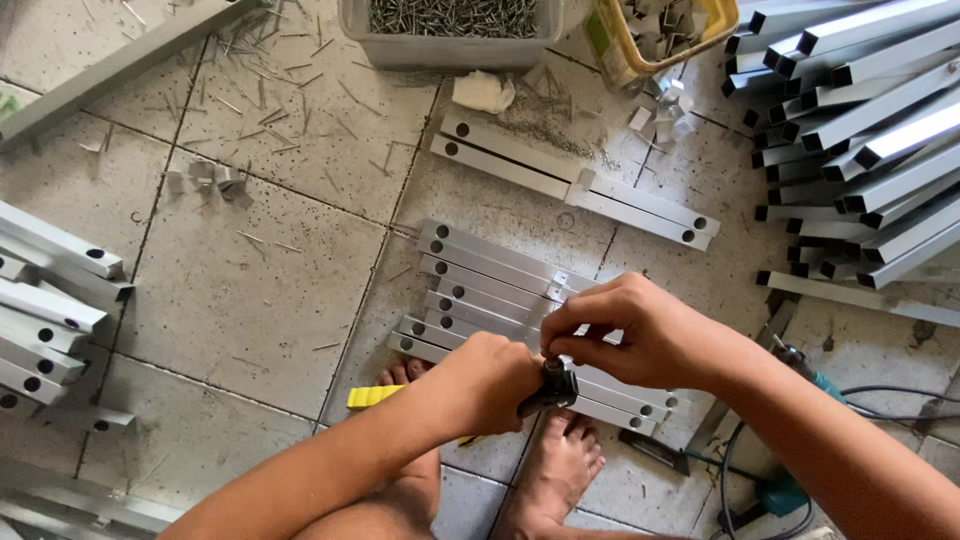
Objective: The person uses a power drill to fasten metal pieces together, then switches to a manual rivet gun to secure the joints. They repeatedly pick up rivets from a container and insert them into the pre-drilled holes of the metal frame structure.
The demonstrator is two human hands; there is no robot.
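Observation:
My left hand (487, 382) is closed around a black-headed tool with a yellow handle (372, 397) that sticks out to the left. My right hand (630, 328) pinches something small at the tool's black head (556, 383); the small piece is hidden by my fingers. Both hands hover over a row of flat grey aluminium bars (480, 272) with holes at their ends, lying side by side on the tiled floor. My bare feet (553, 462) rest just below the bars.
A grey tub of nails (450, 28) and a yellow tub of small metal pieces (665, 30) stand at the top. Square aluminium tubes (860, 130) are stacked at right, more bars (45, 300) at left. A power tool with cable (800, 385) lies at lower right.

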